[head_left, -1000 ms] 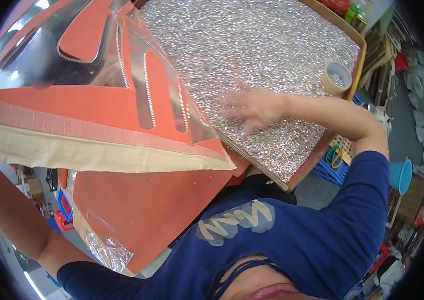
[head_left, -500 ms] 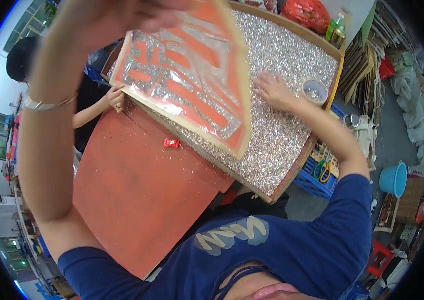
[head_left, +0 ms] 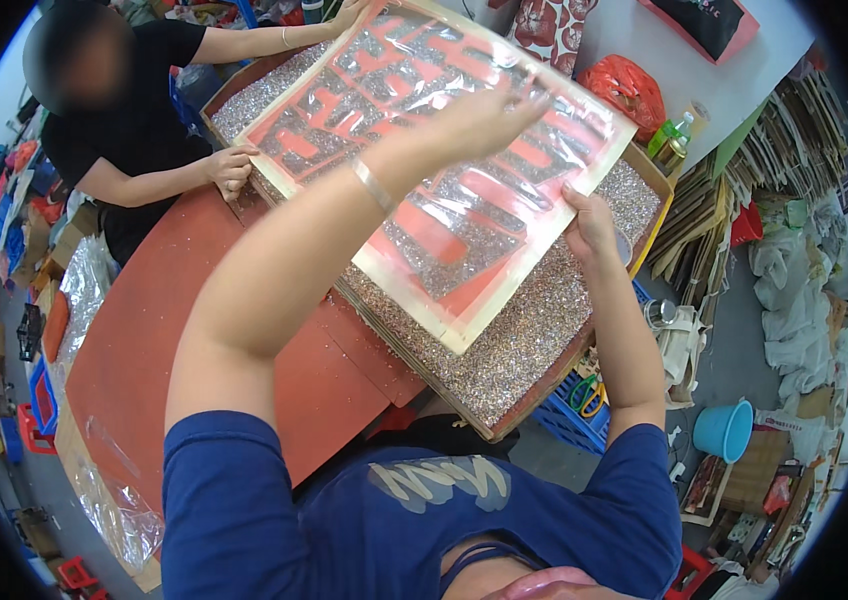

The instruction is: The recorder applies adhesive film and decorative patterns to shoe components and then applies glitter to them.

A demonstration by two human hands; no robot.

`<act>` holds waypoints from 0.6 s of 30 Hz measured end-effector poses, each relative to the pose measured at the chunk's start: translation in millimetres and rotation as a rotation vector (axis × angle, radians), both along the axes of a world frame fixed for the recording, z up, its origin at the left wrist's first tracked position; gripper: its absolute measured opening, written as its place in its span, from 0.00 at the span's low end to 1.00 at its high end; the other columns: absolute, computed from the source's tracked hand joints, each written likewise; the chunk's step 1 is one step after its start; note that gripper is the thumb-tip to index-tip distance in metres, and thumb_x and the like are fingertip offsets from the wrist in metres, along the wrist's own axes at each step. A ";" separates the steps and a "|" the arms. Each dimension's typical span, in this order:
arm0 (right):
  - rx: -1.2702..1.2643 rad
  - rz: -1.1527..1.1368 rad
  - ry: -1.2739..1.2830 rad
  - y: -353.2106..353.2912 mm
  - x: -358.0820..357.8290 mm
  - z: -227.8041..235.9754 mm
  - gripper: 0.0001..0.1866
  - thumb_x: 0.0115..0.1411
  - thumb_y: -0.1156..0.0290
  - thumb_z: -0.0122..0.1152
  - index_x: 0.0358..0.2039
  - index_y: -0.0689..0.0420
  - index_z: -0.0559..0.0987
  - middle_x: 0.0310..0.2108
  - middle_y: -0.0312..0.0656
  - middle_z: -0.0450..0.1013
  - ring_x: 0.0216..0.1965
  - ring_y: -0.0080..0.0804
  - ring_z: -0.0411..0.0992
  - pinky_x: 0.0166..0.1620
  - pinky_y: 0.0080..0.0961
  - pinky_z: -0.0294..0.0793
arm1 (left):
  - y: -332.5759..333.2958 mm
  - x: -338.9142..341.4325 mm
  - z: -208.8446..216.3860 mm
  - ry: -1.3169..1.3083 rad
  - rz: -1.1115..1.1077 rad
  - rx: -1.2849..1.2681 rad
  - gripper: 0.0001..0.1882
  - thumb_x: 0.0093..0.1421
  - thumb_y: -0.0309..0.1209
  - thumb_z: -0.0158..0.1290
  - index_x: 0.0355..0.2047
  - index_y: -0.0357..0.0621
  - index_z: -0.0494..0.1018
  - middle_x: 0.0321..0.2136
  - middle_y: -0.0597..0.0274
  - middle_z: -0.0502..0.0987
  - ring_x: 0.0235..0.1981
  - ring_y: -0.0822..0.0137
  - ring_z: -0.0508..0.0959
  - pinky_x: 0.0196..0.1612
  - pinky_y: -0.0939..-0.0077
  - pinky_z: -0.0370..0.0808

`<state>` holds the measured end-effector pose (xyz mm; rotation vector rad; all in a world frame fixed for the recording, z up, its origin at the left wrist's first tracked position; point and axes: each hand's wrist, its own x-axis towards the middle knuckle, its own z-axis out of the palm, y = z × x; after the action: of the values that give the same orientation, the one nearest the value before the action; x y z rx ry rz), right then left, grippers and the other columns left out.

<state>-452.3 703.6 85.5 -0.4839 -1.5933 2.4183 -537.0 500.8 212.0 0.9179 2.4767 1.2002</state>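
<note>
A large clear-and-orange stencil sheet [head_left: 547, 238] with a cream border lies tilted over the shallow box [head_left: 493, 430] of glittering loose stones [head_left: 504, 375]. At its right edge my right hand [head_left: 592, 225] grips the border, thumb on top and fingers hidden beneath. My left hand [head_left: 489, 122] is over the upper middle of the sheet, fingers stretched and slightly blurred; whether they touch the film I cannot tell. A co-worker's hand [head_left: 231, 170] holds the left corner, and the co-worker's other hand [head_left: 347, 18] is at the far corner.
A red-brown table [head_left: 204, 340] adjoins the box on the left, with stray stones on it. A red plastic bag [head_left: 624, 88] and bottles [head_left: 672, 135] stand beyond the box. Right of it are a blue crate [head_left: 569, 410], scissors [head_left: 592, 395], stacked cardboard [head_left: 734, 190] and a blue bucket [head_left: 723, 430].
The stencil sheet has come down from its raised position across the box. My left hand has left its raised edge; my right hand has moved from the stones to the sheet's border.
</note>
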 end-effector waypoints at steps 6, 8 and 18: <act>0.154 0.178 -0.322 5.2 17.7 -38.4 0.16 0.62 0.71 0.51 0.48 0.67 0.68 0.46 0.53 0.69 0.40 0.38 0.73 0.43 0.38 0.76 | -69.6 44.6 -171.0 0.067 -0.024 -0.418 0.45 0.56 0.66 0.40 0.67 0.55 0.48 0.65 0.38 0.45 0.66 0.33 0.40 0.62 0.35 0.40; 0.629 0.283 -0.435 4.9 35.7 0.3 0.20 0.61 0.65 0.53 0.49 0.66 0.68 0.48 0.55 0.68 0.43 0.41 0.72 0.44 0.40 0.74 | -83.2 65.9 -181.1 0.120 -0.024 -0.494 0.46 0.56 0.67 0.40 0.67 0.55 0.48 0.65 0.38 0.43 0.66 0.34 0.39 0.62 0.35 0.38; 2.037 -0.072 -0.198 56.7 29.3 -26.6 0.31 0.53 0.50 0.60 0.52 0.56 0.70 0.48 0.55 0.68 0.48 0.53 0.66 0.50 0.45 0.64 | -78.9 77.9 -186.6 0.189 0.001 -0.458 0.52 0.48 0.62 0.54 0.65 0.45 0.52 0.66 0.37 0.40 0.67 0.40 0.37 0.63 0.35 0.34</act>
<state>-423.0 760.3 58.9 -0.2323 -2.7812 -0.1396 -459.2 422.0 25.4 0.9280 2.7254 0.5204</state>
